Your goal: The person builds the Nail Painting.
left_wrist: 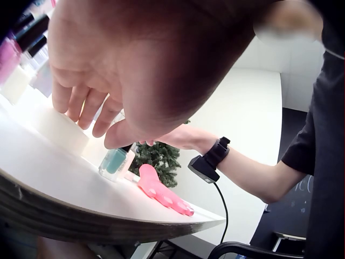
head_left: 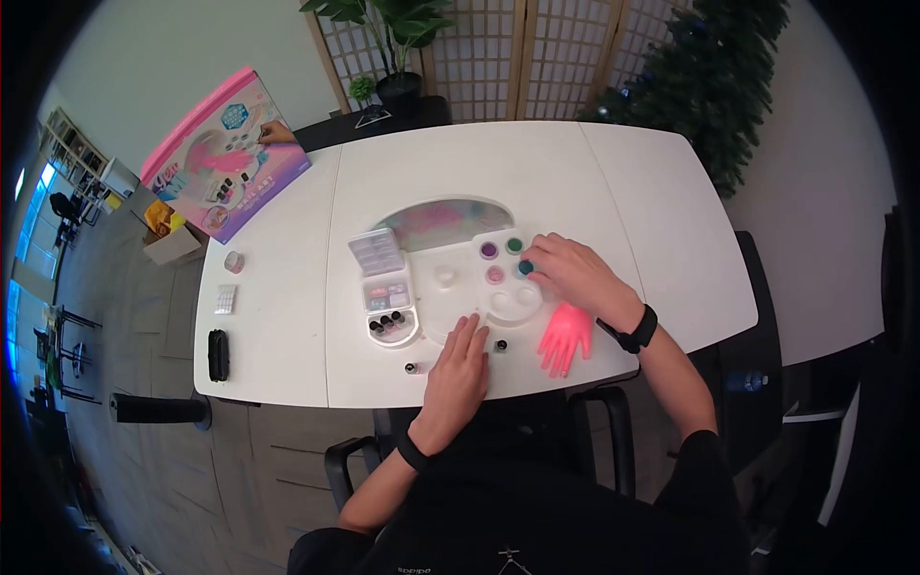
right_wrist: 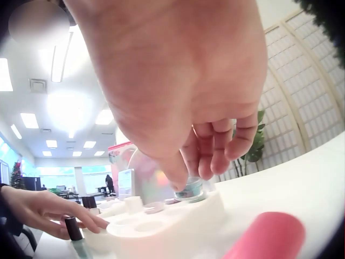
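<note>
My right hand (head_left: 580,278) reaches over the right side of a white tray (head_left: 525,313) with round wells. Its thumb and fingertips pinch a small clear pot of teal glitter (right_wrist: 190,188), low over the tray. Pots of purple (head_left: 489,250), green (head_left: 515,245) and pink (head_left: 494,275) glitter sit in other wells. My left hand (head_left: 455,374) has its fingers extended, fingertips at the set's front edge. A teal nail polish bottle (left_wrist: 115,162) with a black cap stands beside it, and another small bottle (head_left: 412,368) is on its left. A pink model hand (head_left: 567,335) lies below my right wrist.
A mirror (head_left: 446,222) stands behind the set. On the left are an open-lidded case (head_left: 376,251) and several black-capped bottles (head_left: 387,323); a small white cup (head_left: 444,276) sits mid-set. The product box (head_left: 230,158), a black pouch (head_left: 218,356) and a small jar (head_left: 234,261) are farther left.
</note>
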`<state>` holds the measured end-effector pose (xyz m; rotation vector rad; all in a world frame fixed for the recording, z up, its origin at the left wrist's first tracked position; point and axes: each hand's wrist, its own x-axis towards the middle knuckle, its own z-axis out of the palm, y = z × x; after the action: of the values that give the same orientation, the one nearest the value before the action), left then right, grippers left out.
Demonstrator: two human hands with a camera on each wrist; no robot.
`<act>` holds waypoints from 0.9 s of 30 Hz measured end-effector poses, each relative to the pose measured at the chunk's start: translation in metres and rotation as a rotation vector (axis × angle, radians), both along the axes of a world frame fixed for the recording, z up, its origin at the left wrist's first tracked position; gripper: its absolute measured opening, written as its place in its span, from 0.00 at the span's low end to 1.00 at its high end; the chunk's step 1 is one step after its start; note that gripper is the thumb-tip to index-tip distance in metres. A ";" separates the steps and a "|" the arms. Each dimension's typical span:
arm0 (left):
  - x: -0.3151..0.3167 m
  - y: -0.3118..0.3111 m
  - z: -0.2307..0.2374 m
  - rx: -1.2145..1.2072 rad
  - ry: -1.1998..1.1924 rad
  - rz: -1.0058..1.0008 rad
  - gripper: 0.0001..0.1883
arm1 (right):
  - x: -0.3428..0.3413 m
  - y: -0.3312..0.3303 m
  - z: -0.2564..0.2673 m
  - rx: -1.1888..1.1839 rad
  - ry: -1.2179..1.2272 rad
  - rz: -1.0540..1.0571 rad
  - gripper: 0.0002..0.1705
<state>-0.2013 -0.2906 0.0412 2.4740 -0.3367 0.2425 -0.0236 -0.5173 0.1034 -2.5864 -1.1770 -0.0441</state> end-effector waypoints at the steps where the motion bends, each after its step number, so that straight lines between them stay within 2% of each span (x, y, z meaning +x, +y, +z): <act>1: 0.000 0.000 -0.001 0.003 -0.004 0.003 0.24 | 0.002 0.003 -0.005 -0.013 -0.013 0.010 0.14; 9: 0.000 -0.001 0.000 0.010 -0.014 0.007 0.23 | 0.001 0.008 -0.009 -0.042 -0.017 0.001 0.14; 12: 0.000 0.000 -0.005 0.011 -0.039 0.009 0.23 | 0.006 -0.008 0.001 0.012 0.099 -0.059 0.15; 15: 0.000 0.000 -0.004 0.009 -0.035 0.008 0.23 | 0.010 -0.031 -0.009 -0.140 0.017 -0.164 0.15; 21: 0.000 0.000 -0.004 0.009 -0.030 0.003 0.23 | 0.008 -0.040 -0.042 -0.345 -0.100 -0.128 0.10; 24: 0.000 0.001 -0.002 -0.005 -0.015 -0.005 0.23 | 0.007 -0.034 -0.036 -0.384 -0.092 -0.147 0.12; 27: 0.000 0.000 -0.007 -0.004 -0.025 0.007 0.23 | 0.006 -0.029 -0.019 -0.261 -0.077 -0.161 0.12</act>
<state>-0.2009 -0.2903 0.0345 2.4701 -0.3373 0.2765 -0.0179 -0.5460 0.0847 -2.9286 -1.0590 -0.0262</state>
